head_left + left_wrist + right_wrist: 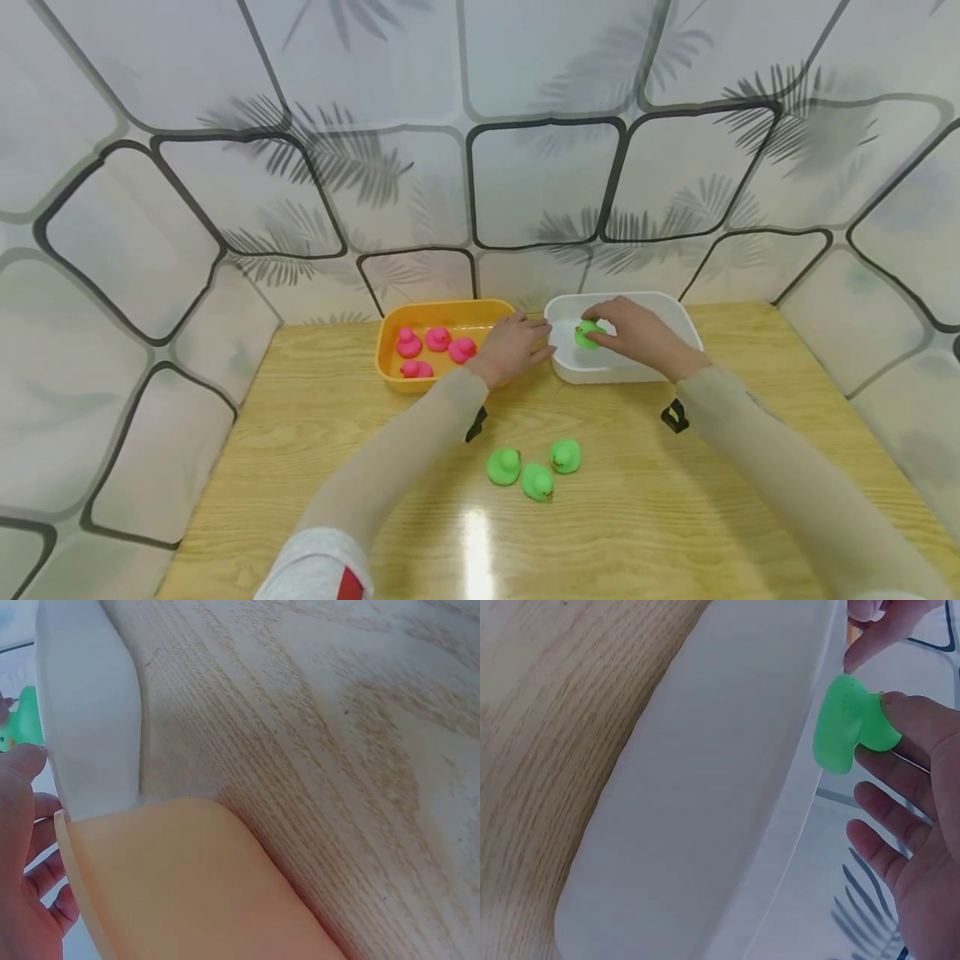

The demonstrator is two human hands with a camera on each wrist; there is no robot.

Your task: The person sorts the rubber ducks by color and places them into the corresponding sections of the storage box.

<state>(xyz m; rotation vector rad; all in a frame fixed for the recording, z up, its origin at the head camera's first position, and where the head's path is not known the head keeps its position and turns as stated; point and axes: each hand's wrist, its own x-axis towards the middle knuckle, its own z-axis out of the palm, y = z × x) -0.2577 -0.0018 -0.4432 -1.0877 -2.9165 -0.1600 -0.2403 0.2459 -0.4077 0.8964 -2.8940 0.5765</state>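
Observation:
My right hand (643, 335) pinches a green rubber duck (589, 334) between thumb and fingers over the white bin (611, 375). In the right wrist view, the duck (838, 727) shows near the bin's rim, its head between thumb and forefinger. My left hand (512, 346) lies across the right end of the yellow-orange bin (442, 314), its fingers reaching to the white bin's left rim. Those fingers are fairly straight and grip nothing visible. Several pink rubber ducks (408, 343) sit inside the yellow-orange bin.
Three green rubber ducks (537, 481) stand on the wooden table (315, 467), nearer to me than the bins. A patterned wall covering (420, 200) rises behind the bins and along both sides. Black wrist straps (676, 416) hang by each wrist.

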